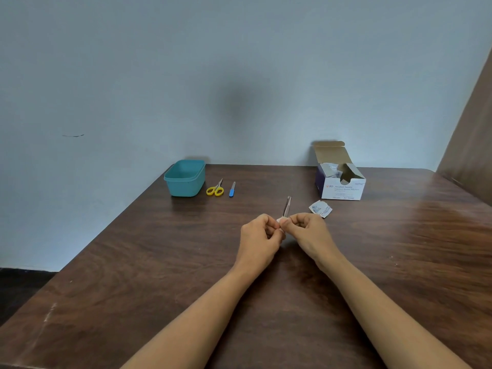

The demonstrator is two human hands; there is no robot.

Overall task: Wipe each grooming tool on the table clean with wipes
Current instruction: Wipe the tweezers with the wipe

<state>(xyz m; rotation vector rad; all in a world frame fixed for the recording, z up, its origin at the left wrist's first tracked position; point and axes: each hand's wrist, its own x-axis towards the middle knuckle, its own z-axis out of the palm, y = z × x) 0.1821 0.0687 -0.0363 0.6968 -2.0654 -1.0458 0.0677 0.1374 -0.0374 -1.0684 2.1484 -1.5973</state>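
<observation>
A pale blue wall (186, 75) fills the upper half of the frame. Below it a dark wooden table (159, 275) takes up the lower half, with both bare forearms reaching in from the bottom edge.

At centre frame, just right of the middle, the left hand (259, 233) and the right hand (308, 233) meet, fingertips touching, both with fingers curled. The right hand pinches the lower end of a thin metal tool (287, 205), which sticks up and away from the fingers, tilted slightly right, off the table. The left hand pinches a small white wipe (278, 219) against that same lower end. How much of the tool the wipe wraps around is hidden by the fingers.

At right of centre, against the wall, stands an open swab box (343, 187), lid flap up. At left of centre, also at the far edge, sits a teal tub (185, 179). Just right of the tub lie yellow-handled scissors (215, 189), then a blue-handled file (232, 189), close together but apart. A torn wrapper (320, 208) lies between the box and the right hand.
</observation>
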